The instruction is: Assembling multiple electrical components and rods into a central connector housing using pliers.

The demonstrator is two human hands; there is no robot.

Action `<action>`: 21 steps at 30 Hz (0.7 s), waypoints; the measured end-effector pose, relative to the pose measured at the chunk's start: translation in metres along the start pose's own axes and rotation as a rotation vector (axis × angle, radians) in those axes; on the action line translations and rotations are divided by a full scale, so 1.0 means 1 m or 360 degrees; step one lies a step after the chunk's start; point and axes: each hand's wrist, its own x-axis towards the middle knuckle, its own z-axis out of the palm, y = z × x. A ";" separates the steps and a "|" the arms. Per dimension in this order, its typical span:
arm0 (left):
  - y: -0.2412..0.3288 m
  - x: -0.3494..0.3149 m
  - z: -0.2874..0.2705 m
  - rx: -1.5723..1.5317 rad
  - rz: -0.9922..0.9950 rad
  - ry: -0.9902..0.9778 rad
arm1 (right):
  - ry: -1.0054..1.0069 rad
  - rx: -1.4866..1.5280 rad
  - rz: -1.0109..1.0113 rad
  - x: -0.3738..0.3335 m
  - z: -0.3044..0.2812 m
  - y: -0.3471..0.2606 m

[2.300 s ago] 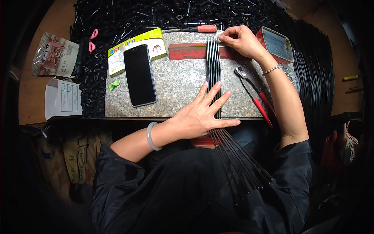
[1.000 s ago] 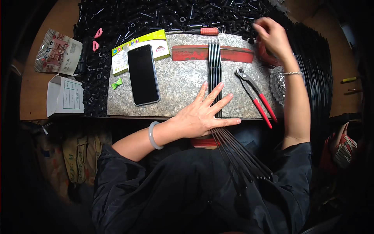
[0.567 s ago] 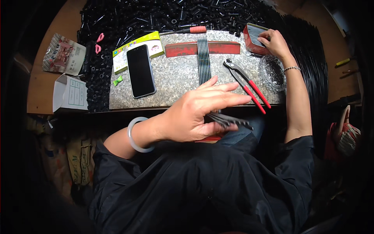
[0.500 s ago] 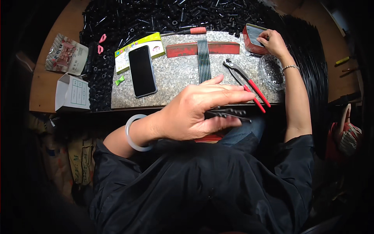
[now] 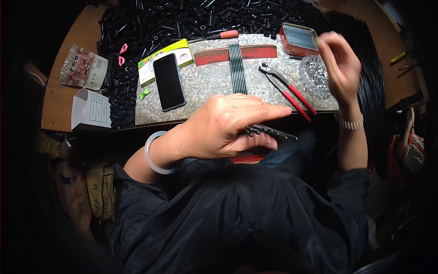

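Note:
My left hand (image 5: 228, 125) is above my lap, closed around several slim black rods (image 5: 269, 131) with rounded ends that stick out between thumb and fingers. My palm hides part of them. To the right, my right hand (image 5: 341, 66) is raised beside a red tin (image 5: 299, 40) filled with thin metal pins. Its thumb and forefinger come together in a pinch; whatever they hold is too small or blurred to make out. A clear round dish (image 5: 315, 75) of small bits stands just left of that hand. Red-handled pliers (image 5: 287, 91) lie between the two hands.
A red bar (image 5: 205, 56) lies across the speckled board (image 5: 212, 82), crossed by a bundle of thin rods (image 5: 237, 68). A phone (image 5: 169, 82) leans on a green-and-white box (image 5: 145, 71). Black parts (image 5: 191, 18) heap behind. A white carton (image 5: 93, 109) stands left.
My right hand has left the red tin, moving back and to the right with fingers pinched. The left hand stays nearly in place, its black rods slightly turned.

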 end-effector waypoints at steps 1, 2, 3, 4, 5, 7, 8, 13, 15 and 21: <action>0.000 -0.004 -0.001 0.0041 -0.0009 0.0003 | -0.0055 0.0200 -0.0045 -0.013 -0.001 -0.025; -0.001 -0.007 -0.002 0.0072 -0.0007 -0.0002 | -0.0185 0.0322 -0.0179 -0.027 -0.007 -0.041; -0.002 -0.007 -0.002 0.0060 0.0004 -0.0013 | -0.0305 0.0430 -0.0311 -0.040 -0.015 -0.055; -0.003 -0.007 -0.002 0.0053 0.0015 -0.0004 | -0.0426 0.0455 -0.0315 -0.047 -0.019 -0.073; -0.005 -0.007 -0.001 0.0040 0.0030 0.0003 | -0.0547 0.0475 -0.0314 -0.052 -0.019 -0.086; -0.005 -0.004 0.002 0.0041 0.0056 0.0021 | -0.0485 0.0198 -0.0263 -0.062 -0.014 -0.100; -0.006 -0.004 0.003 0.0052 0.0076 0.0027 | -0.0478 0.0095 -0.0302 -0.061 -0.012 -0.101; -0.002 0.002 0.009 0.0052 0.0171 0.0090 | -0.0357 -0.0066 -0.0353 -0.060 -0.004 -0.098; -0.003 0.002 0.012 0.0091 0.0187 0.0126 | -0.0273 -0.0154 -0.0356 -0.061 -0.002 -0.097; -0.004 0.003 0.014 0.0158 0.0233 0.0222 | -0.0194 -0.0183 -0.0367 -0.065 -0.010 -0.102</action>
